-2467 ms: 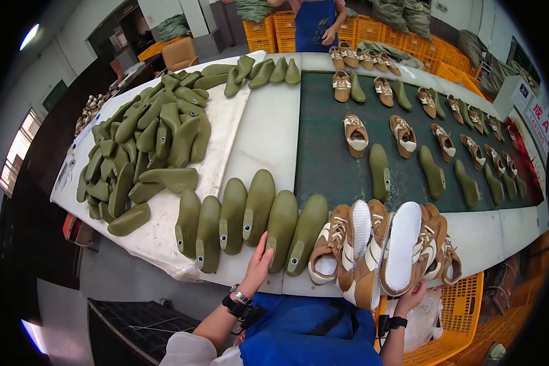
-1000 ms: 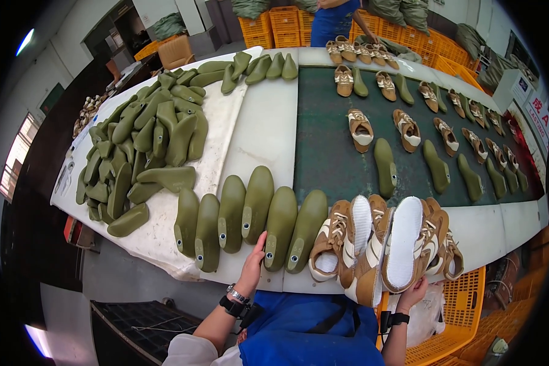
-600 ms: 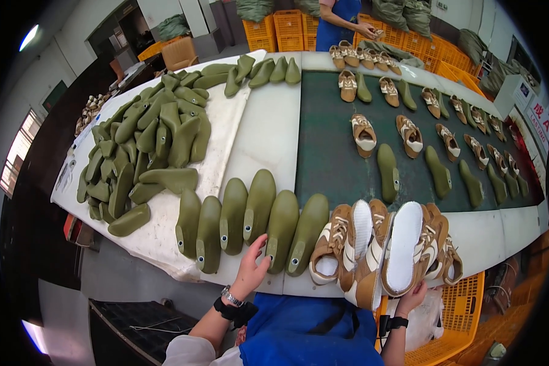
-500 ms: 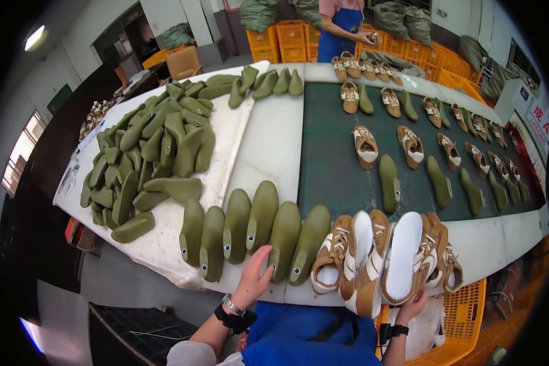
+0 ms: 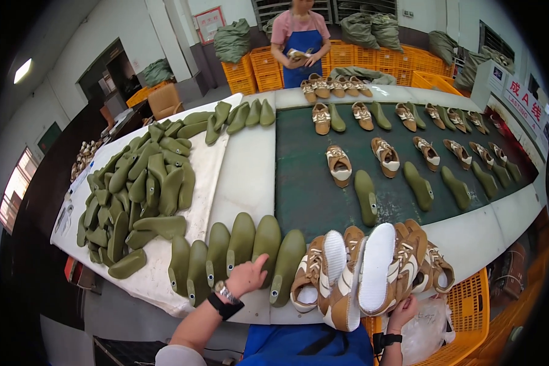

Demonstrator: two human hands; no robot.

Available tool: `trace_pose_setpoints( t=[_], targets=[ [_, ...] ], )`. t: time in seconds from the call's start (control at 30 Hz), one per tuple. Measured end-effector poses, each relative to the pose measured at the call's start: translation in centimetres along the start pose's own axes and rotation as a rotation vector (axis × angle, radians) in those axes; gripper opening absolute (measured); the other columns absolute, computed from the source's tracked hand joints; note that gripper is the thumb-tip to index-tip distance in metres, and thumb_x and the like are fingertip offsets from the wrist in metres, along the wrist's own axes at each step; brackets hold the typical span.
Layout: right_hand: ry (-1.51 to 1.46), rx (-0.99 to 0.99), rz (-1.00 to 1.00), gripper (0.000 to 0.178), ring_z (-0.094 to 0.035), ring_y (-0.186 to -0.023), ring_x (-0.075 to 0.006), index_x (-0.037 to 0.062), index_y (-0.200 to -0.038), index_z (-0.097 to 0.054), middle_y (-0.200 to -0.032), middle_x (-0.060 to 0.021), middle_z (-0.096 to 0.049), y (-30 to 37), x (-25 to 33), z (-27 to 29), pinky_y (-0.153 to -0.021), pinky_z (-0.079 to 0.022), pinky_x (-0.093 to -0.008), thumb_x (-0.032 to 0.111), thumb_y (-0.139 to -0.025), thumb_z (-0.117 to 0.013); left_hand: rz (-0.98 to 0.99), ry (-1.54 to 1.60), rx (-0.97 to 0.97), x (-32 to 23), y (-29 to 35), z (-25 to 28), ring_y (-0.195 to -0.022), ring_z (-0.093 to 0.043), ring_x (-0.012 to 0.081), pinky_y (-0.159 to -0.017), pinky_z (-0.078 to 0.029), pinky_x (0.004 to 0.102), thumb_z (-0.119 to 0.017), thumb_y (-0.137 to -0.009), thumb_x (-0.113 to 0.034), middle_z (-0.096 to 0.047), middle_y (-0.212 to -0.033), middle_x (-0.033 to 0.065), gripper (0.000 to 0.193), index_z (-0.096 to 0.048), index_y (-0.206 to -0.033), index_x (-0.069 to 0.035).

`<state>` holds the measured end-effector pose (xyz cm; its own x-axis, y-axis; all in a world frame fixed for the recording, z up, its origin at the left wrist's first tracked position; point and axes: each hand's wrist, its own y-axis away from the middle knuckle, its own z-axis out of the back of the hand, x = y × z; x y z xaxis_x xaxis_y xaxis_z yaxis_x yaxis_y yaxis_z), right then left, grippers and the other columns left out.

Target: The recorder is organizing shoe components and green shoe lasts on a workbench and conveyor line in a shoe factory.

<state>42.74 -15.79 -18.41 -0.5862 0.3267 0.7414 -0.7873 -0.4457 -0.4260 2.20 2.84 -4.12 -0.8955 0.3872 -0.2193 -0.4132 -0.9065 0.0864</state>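
Several green shoe lasts [image 5: 288, 268] stand in a row along the near table edge. My left hand [image 5: 245, 277] is closed at the near end of the second last from the right [image 5: 266, 236], its thumb raised and its other fingers mostly hidden. To the right, brown and white sneakers [image 5: 308, 274] are bunched together, two with white soles [image 5: 377, 268] turned up. Below this bunch, at the table edge, my right hand [image 5: 402, 313] has its fingers curled near a sneaker. What they hold, if anything, is hidden.
A heap of lasts [image 5: 146, 177] covers a white sheet on the left. Rows of sneakers [image 5: 338, 165] and lasts [image 5: 366, 198] lie on the dark green surface [image 5: 311, 207]. A yellow crate [image 5: 473, 305] with clear plastic stands at lower right. Across the table another person [image 5: 300, 46] holds a shoe.
The view has shifted, so the table sits lower and further left. The last at my left hand has slid away from me relative to its right neighbour. My right hand's fingers are more curled.
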Motion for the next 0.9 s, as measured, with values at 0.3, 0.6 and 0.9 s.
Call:
trace_pose_setpoints(
  t=[0.3, 0.6, 0.9],
  targets=[
    [-0.045, 0.019, -0.005, 0.009, -0.04, -0.056, -0.0215, -0.0015, -0.085, -0.055, -0.069, -0.0089, -0.044, 0.2, 1.2, 0.3, -0.052, -0.032, -0.0321, -0.001, -0.078, -0.05, -0.287, -0.129, 0.152, 3.0, -21.1, -1.9, -0.065, -0.063, 0.0334, -0.06, -0.05, 0.0439, -0.051, -0.083, -0.025, -0.063, -0.078, 0.0196, 0.04, -0.04, -0.12, -0.014],
    [-0.049, 0.031, -0.005, 0.008, -0.041, -0.057, -0.0228, -0.0011, -0.084, -0.054, -0.069, -0.0089, -0.043, -0.1, 1.6, 1.0, -0.053, -0.033, -0.0334, -0.002, -0.076, -0.051, 0.209, 0.2, 0.338, -4.0, -24.1, -0.2, -0.053, -0.063, 0.0232, -0.059, -0.053, 0.0346, -0.049, -0.082, -0.017, -0.065, -0.083, 0.0141, 0.034, -0.046, -0.115, -0.014],
    [-0.019, 0.029, -0.002, 0.007, -0.042, -0.055, -0.022, -0.0002, -0.084, -0.055, -0.069, -0.0096, -0.045, -0.1, 1.4, 1.0, -0.052, -0.034, -0.0316, -0.002, -0.077, -0.052, 0.251, 0.168, 0.312, -3.3, -24.9, -1.4, -0.055, -0.064, 0.023, -0.06, -0.052, 0.034, -0.052, -0.082, -0.019, -0.065, -0.087, 0.0142, 0.038, -0.045, -0.118, -0.015]
  ],
)
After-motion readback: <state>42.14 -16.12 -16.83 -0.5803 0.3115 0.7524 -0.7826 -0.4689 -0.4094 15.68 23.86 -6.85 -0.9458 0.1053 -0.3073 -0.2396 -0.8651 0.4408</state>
